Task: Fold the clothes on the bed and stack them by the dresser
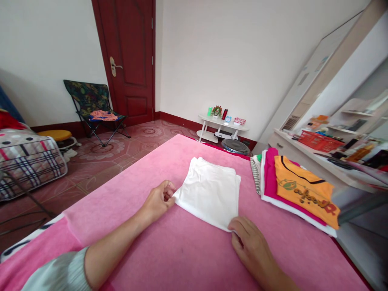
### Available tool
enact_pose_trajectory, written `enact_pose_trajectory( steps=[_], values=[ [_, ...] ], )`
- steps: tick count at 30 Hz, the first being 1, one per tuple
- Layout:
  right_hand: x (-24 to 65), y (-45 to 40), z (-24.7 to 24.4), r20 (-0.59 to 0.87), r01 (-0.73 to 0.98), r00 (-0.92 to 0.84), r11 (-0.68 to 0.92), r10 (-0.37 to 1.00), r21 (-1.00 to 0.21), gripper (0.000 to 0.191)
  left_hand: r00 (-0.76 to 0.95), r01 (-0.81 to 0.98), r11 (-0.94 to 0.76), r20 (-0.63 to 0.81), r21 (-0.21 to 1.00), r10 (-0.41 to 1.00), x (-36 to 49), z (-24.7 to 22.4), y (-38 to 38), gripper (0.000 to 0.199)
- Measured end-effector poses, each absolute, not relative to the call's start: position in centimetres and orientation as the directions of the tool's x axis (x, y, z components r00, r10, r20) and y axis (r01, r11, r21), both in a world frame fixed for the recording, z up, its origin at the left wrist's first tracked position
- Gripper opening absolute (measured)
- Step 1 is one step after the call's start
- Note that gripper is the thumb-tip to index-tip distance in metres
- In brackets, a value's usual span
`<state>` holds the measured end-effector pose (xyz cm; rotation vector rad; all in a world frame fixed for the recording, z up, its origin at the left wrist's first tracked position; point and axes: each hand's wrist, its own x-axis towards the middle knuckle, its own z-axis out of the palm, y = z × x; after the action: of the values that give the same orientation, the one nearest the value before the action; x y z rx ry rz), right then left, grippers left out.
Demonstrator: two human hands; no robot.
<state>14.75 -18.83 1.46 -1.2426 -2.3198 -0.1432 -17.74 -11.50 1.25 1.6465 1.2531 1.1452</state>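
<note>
A white piece of clothing [210,190], folded into a rough rectangle, lies on a pink blanket [182,250]; its exact kind cannot be made out. My left hand [160,198] pinches its near left corner between thumb and fingers, pulling it into a point. At the near right corner, my right hand [250,242] has its fingers closed on the edge. To the right is a stack of folded clothes, with an orange T-shirt [304,190] bearing printed lettering on top and a magenta garment [269,173] beneath it.
A dresser with a red basket [319,141] stands along the right side. Beyond the bed is a small white table [224,122] holding a potted plant. A folding chair [93,105] with clothing on it stands by the red door [130,60]. A yellow stool [54,135] is at left.
</note>
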Motion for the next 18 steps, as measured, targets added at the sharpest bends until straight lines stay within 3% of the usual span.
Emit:
enact_pose_trajectory(
  steps=[5,10,13,18],
  values=[
    [16.1,-18.6,1.9,0.494,0.748,-0.463,0.624,0.736,-0.228,0.024,0.056,0.333,-0.235,0.23,0.913,0.972,-18.2,1.4,-11.4,0.019],
    [15.0,-18.4,3.0,0.219,0.861,-0.331,0.389,0.918,-0.327,0.02,0.08,0.271,-0.172,0.156,0.947,0.985,-17.3,1.3,-11.8,0.017],
    [12.6,-16.2,5.0,0.101,0.88,-0.262,0.281,0.96,-0.383,0.014,0.112,0.227,-0.191,0.169,0.955,0.979,-16.1,1.3,-12.2,0.025],
    [7.2,-9.4,6.7,0.211,0.88,-0.254,0.316,0.944,-0.354,0.02,0.11,0.198,-0.224,0.205,0.954,0.973,-14.8,0.8,-12.6,0.027]
  ],
)
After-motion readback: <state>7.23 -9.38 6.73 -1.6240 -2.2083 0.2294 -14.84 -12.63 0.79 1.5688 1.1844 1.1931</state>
